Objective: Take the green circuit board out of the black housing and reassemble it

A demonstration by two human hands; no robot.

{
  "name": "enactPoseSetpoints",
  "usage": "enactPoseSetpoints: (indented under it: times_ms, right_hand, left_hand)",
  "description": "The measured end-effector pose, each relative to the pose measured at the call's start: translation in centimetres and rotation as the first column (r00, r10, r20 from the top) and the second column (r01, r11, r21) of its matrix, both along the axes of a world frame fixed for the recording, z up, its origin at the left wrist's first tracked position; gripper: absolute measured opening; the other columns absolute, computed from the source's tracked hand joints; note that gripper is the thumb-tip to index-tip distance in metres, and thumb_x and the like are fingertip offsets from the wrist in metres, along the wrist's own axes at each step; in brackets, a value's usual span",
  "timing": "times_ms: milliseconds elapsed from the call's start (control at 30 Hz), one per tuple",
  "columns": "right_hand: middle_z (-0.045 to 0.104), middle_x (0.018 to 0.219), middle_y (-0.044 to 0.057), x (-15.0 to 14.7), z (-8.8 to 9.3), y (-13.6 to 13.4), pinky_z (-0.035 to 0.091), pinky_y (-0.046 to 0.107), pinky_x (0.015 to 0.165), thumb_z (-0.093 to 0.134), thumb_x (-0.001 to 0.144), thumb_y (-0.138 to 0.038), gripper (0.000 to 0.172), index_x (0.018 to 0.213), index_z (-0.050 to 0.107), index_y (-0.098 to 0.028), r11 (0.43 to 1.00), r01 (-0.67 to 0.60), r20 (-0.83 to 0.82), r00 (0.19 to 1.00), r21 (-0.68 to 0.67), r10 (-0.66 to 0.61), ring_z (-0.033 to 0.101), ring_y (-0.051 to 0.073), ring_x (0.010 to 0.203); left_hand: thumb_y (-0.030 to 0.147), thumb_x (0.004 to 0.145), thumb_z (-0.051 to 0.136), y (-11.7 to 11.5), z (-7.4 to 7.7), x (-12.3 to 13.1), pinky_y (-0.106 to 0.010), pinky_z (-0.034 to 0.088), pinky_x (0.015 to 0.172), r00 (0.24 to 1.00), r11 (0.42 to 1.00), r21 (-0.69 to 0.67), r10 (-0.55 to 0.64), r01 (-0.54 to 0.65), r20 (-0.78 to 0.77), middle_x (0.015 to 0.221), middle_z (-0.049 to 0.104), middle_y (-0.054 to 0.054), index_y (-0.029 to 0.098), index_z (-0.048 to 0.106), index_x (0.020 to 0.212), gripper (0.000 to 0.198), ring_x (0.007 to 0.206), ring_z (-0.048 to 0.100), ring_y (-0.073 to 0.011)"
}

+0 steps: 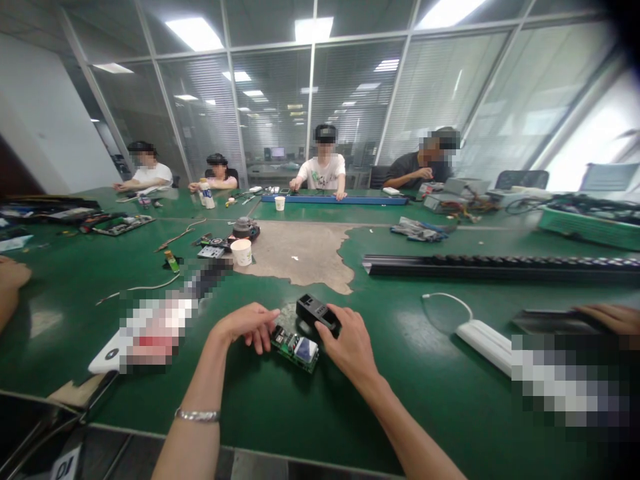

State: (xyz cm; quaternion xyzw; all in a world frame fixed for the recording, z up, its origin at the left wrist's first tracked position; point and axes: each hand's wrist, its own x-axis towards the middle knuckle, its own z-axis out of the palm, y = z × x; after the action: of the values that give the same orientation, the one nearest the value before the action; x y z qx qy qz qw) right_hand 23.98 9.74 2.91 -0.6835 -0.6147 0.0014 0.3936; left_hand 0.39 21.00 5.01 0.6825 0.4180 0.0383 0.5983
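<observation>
My right hand grips a black plastic housing from its right side, holding it just above a small green circuit board. The board lies flat on the green table mat and carries a few small components. My left hand hovers left of the board, fingers slightly curled around nothing. I cannot tell whether its fingertips touch the board. A silver bracelet circles my left wrist.
A white power strip with its cable lies to my right, beyond it a long black metal rail. A paper cup stands ahead beside scattered electronics. A co-worker's hand rests at far right; several seated people work farther along.
</observation>
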Motion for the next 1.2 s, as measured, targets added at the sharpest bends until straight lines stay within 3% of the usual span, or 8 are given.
enactPoseSetpoints:
  times_ms: [133, 300, 833, 1067, 1200]
  right_hand:
    - [0.063, 0.104, 0.008, -0.8, 1.7, -0.9, 0.047, 0.037, 0.084, 0.058, 0.084, -0.038, 0.037, 0.116, 0.060, -0.020, 0.981, -0.112, -0.141, 0.981, 0.157, 0.135, 0.057, 0.023, 0.093]
    - [0.062, 0.102, 0.008, -2.2, 2.5, -2.1, 0.047, 0.037, 0.085, 0.060, 0.082, -0.036, 0.037, 0.116, 0.060, -0.021, 0.950, -0.242, -0.094, 0.960, 0.198, 0.265, 0.056, 0.022, 0.093]
    - [0.058, 0.102, 0.010, -3.8, 1.5, -3.1, 0.046, 0.039, 0.084, 0.057, 0.081, -0.038, 0.044, 0.121, 0.055, -0.019, 0.962, -0.268, 0.085, 0.961, 0.047, 0.264, 0.054, 0.024, 0.093]
    - [0.058, 0.098, 0.009, -3.6, 1.6, -3.0, 0.047, 0.037, 0.081, 0.056, 0.083, -0.039, 0.039, 0.116, 0.059, -0.019, 0.965, -0.253, 0.085, 0.965, 0.067, 0.247, 0.054, 0.023, 0.090]
    - [0.058, 0.097, 0.008, -3.7, 1.4, -3.1, 0.046, 0.037, 0.081, 0.057, 0.082, -0.036, 0.037, 0.115, 0.059, -0.020, 0.953, -0.296, 0.111, 0.951, 0.059, 0.288, 0.054, 0.023, 0.089]
  left_hand:
    - [0.077, 0.076, 0.046, 0.1, -0.1, 0.1, -0.020, 0.033, 0.039, 1.000, 1.000, -0.004, 0.026, -0.026, 0.017, 0.074, 0.073, -0.015, 0.013, 0.057, 0.086, 0.065, 0.051, 0.067, -0.0178]
    - [0.078, 0.075, 0.045, 0.3, -0.5, 0.5, -0.019, 0.035, 0.040, 0.998, 1.000, -0.002, 0.022, -0.022, 0.058, 0.077, 0.073, -0.015, 0.012, 0.060, 0.086, 0.068, 0.055, 0.068, -0.0185]
    - [0.078, 0.074, 0.047, 1.1, -1.4, 0.1, -0.019, 0.036, 0.042, 0.989, 0.987, 0.064, 0.148, -0.149, 0.011, 0.072, 0.072, -0.011, 0.013, 0.057, 0.097, 0.069, 0.050, 0.065, -0.0159]
    - [0.078, 0.074, 0.045, 0.9, -1.1, 0.4, -0.019, 0.036, 0.041, 0.992, 0.989, 0.071, 0.128, -0.127, -0.005, 0.072, 0.072, -0.010, 0.014, 0.057, 0.096, 0.069, 0.050, 0.065, -0.0161]
    - [0.078, 0.074, 0.048, 0.3, -0.3, 0.4, -0.018, 0.034, 0.041, 0.999, 0.996, 0.080, 0.042, -0.040, -0.024, 0.070, 0.072, -0.010, 0.014, 0.058, 0.093, 0.067, 0.050, 0.064, -0.0151]
